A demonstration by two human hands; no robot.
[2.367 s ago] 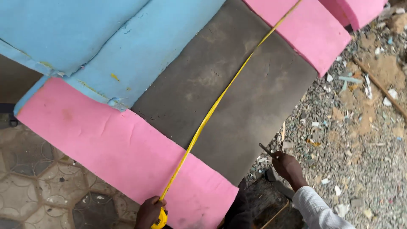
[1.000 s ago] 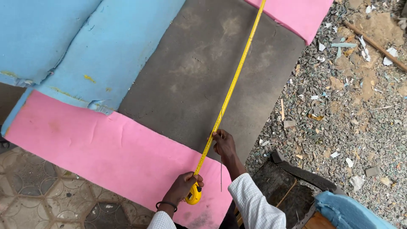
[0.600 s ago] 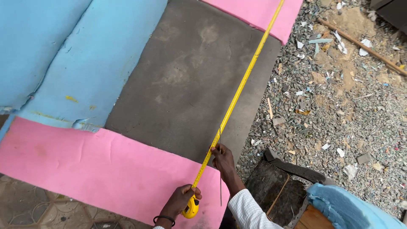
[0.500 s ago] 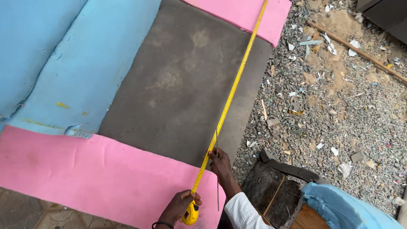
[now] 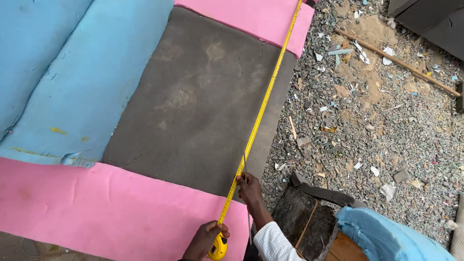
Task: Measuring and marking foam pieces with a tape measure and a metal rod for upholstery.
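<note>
Grey foam sheet (image 5: pixel 193 101), pink-bordered, lies beside gravel ground (image 5: pixel 367 121). Left hand (image 5: pixel 203 239) grips yellow tape measure (image 5: pixel 258 116); right hand (image 5: pixel 250 187) pinches a thin tool, now nearer the grey edge.

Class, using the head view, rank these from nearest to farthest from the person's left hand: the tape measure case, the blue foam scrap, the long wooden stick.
1. Tape measure case: in the left hand itself, bottom edge.
2. Blue foam scrap: lower right, on the gravel.
3. Wooden stick: far upper right, on the ground.
</note>
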